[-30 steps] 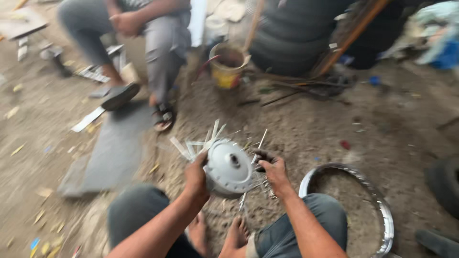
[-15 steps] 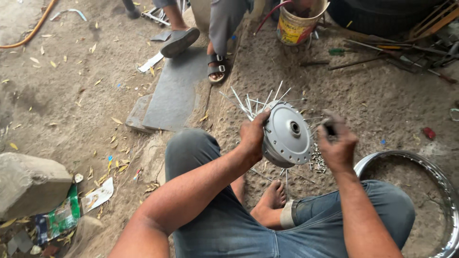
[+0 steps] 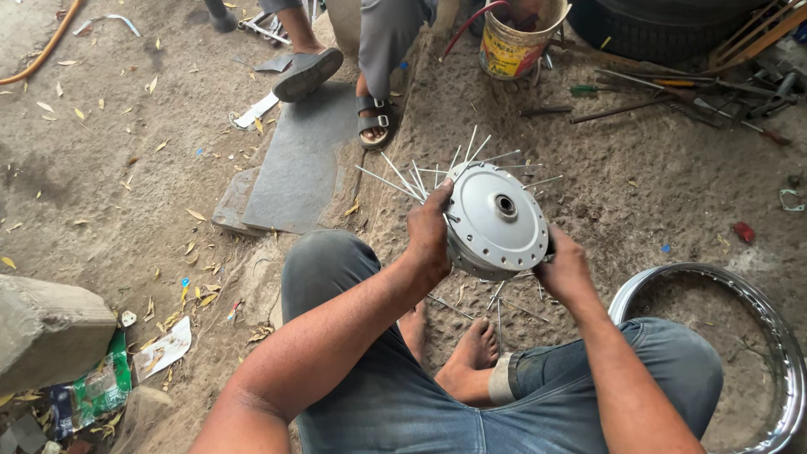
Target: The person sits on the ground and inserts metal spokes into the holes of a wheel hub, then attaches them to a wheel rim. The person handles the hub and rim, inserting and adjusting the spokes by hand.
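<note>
- While the person sits on the dirt floor (image 3: 126, 168) with knees bent and bare feet drawn in, both hands hold a grey metal wheel hub (image 3: 496, 223) up in front of them, above the ground between the legs.
- The left hand (image 3: 430, 235) is wrapped around the hub's left edge, fingers curled over the rim and closed on it.
- The right hand (image 3: 561, 267) grips the hub's lower right edge; its fingers go behind the hub, so how they lie cannot be told, but the hand is closed against it.
- Thin silver spokes (image 3: 403, 181) fan out from the back of the hub, upward and to the left; a few more hang below it.
- A chrome wheel rim (image 3: 761, 315) lies flat on the ground just beside the person's right knee.
- A flat grey slab (image 3: 298, 168) lies on the floor ahead of the left knee.
- Beyond it, another person's sandalled feet (image 3: 374, 122) rest near the slab's far end.
- A yellow bucket (image 3: 513, 46) stands farther off, with long metal tools (image 3: 672, 92) scattered to its right.
</note>
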